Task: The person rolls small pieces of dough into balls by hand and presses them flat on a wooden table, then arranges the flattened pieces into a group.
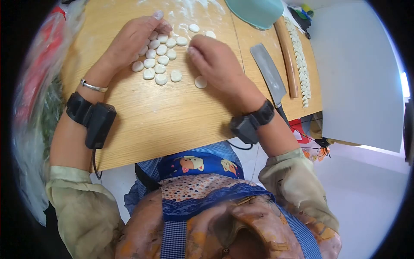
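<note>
**Hands over dough rounds**

The left hand point(136, 39) lies flat and open, fingers touching a cluster of dough pieces point(158, 58) on the wooden tabletop point(172, 116). The right hand point(215, 60) curls loosely beside them, gripping nothing visible. A cleaver point(269, 73) lies nearby.

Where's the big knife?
In the head view, the cleaver lies flat on the wooden board, right of the right hand, with the rolling pin just beyond it.
</note>
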